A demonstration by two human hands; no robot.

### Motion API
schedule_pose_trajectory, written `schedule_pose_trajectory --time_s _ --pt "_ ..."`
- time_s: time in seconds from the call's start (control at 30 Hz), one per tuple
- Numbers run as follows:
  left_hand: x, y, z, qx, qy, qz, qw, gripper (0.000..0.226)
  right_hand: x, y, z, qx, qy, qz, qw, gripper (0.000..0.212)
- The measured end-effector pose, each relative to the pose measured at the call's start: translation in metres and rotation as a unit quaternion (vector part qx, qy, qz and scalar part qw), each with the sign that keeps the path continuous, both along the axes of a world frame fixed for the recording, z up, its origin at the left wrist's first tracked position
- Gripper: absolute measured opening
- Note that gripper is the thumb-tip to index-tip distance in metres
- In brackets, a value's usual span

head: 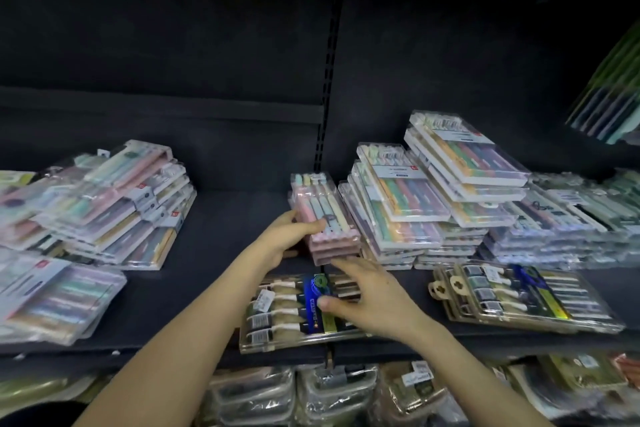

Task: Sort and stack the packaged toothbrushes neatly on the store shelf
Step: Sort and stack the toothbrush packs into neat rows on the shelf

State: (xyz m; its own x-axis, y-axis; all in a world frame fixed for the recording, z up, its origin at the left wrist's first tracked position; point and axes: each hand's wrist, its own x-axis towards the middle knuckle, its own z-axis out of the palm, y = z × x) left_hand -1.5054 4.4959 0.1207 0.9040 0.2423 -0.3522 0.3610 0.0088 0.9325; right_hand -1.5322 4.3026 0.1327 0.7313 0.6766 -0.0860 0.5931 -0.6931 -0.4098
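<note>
**Pink toothbrush stack held at mid-shelf**

The pink stack (327,218) of packaged toothbrushes, several clear-lidded packs one on another, sits on the dark shelf (225,236) near its middle, with its long side running back toward the rear wall. The left hand (289,239) grips it from the left. The thumb lies across the top pack and the fingers curl round the far left edge, so that hand is closed on the stack.

The right hand (375,298) is just in front with its fingers straight and spread wide, holding nothing. The fingertips reach to the stack's lower front edge; whether they touch it cannot be told. The thumb rests on the blue label of a dark pack (284,314) that lies flat at the shelf's front lip.

Just to the right of the pink stack, close enough that they may touch, stand the multicolour packs (398,199). They are piled in stepped stacks, and the rear stack (465,152) is the tallest. In front of them a second pile of dark packs (519,298) lies flat near the edge. Blurred clear packs (571,211) fill the far right.

Well apart on the left a loose, slanting heap of pastel packs (114,204) leans across the shelf, with one more pack (52,298) lying in front of it. A slotted upright (329,80) runs up the back wall. Bagged goods (329,392) crowd the shelf below.
</note>
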Motion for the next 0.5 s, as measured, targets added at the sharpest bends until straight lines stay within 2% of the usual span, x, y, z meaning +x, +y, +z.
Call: schedule_pose_trajectory --time_s 0.07,0.13,0.2,0.3,0.37,0.43,0.5 --pt "-0.015 0.008 -0.001 0.027 0.006 0.02 0.999 0.066 0.005 -0.009 -0.007 -0.076 0.018 0.054 0.996 0.093" --pt "-0.035 0.02 -0.004 0.063 0.011 0.039 0.997 0.068 0.013 -0.018 -0.009 -0.095 0.036 0.084 0.991 0.103" --pt "-0.057 0.032 -0.006 0.08 0.015 0.042 0.996 0.06 0.018 -0.022 -0.009 -0.115 0.031 0.109 0.987 0.11" --pt "-0.075 0.04 0.0 0.042 0.024 0.041 0.998 0.041 0.017 -0.023 -0.013 -0.147 -0.008 0.121 0.982 0.115" --pt "-0.083 0.04 0.008 0.029 -0.003 0.066 0.997 0.03 0.016 -0.024 -0.018 -0.167 -0.036 0.122 0.978 0.117" --pt "-0.088 0.04 0.011 0.077 -0.031 0.085 0.993 0.027 0.02 -0.025 -0.02 -0.156 -0.028 0.107 0.981 0.115" --pt "-0.1 0.038 0.009 0.164 -0.038 0.091 0.981 0.032 0.02 -0.024 -0.023 -0.125 -0.022 0.086 0.988 0.111"
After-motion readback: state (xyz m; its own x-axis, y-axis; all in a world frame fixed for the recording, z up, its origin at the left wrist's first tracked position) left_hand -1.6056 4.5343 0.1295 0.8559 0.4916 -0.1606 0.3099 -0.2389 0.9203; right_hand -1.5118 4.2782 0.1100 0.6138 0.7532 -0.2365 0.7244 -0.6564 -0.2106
